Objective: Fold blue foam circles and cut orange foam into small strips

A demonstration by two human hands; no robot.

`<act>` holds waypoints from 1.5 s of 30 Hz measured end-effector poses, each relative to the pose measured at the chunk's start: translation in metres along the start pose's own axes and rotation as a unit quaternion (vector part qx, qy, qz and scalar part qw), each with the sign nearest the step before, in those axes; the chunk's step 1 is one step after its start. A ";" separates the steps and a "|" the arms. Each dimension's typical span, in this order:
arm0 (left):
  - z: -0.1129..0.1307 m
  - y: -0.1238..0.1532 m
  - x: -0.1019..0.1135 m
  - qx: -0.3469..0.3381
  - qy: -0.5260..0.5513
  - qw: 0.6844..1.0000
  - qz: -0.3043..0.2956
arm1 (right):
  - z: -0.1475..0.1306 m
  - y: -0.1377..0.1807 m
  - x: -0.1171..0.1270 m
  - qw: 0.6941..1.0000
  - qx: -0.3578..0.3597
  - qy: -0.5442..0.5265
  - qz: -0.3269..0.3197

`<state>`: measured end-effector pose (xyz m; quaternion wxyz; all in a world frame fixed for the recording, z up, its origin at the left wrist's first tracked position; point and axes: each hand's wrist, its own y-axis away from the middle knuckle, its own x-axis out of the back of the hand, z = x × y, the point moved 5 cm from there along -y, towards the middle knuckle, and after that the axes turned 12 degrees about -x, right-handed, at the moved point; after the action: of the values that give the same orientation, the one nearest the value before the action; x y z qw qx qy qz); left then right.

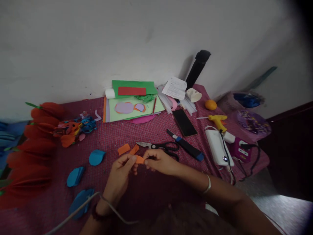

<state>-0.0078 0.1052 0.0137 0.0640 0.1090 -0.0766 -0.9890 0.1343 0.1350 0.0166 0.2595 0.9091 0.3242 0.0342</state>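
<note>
A small orange paper piece (140, 160) is stretched between my two hands, pinched at both ends. My left hand (121, 168) grips its left end between thumb and fingers. At the other end, my right hand (158, 160) pinches it with thumb and forefinger. Just beyond my hands lie an orange rectangle (124, 149) and a narrower orange piece (134, 149). Black-handled scissors (156, 146) rest behind my right hand, their blades pointing left. To the left are blue folded paper rounds, one of them a blue round (96, 157) with a pointed tip.
Red pumpkin-like paper shapes (41, 147) line the left side, near a heap of scraps (70, 129). Coloured sheets (112, 112) lie at the back. On the right are a utility knife (188, 148), phone (184, 122), yellow glue gun (218, 120), white power bank (217, 147) and cables.
</note>
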 end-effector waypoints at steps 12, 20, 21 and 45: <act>0.011 0.002 0.001 -0.054 -0.082 0.995 -0.022 | 0.000 -0.001 -0.005 0.999 0.028 -0.030 -0.009; 0.012 -0.003 0.008 -0.061 0.052 0.994 0.078 | 0.007 -0.005 0.003 0.992 0.063 -0.063 0.093; 0.008 -0.002 0.007 -0.046 0.047 0.995 0.071 | 0.006 -0.005 0.004 0.991 0.067 -0.067 0.097; -0.001 0.008 -0.012 -0.024 0.043 0.996 -0.072 | 0.004 0.004 -0.012 0.992 0.069 -0.071 -0.081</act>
<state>0.0052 0.0986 0.0162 -0.0017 0.1551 -0.0417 -0.9870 0.1280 0.1231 0.0164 0.2202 0.8956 0.3794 -0.0742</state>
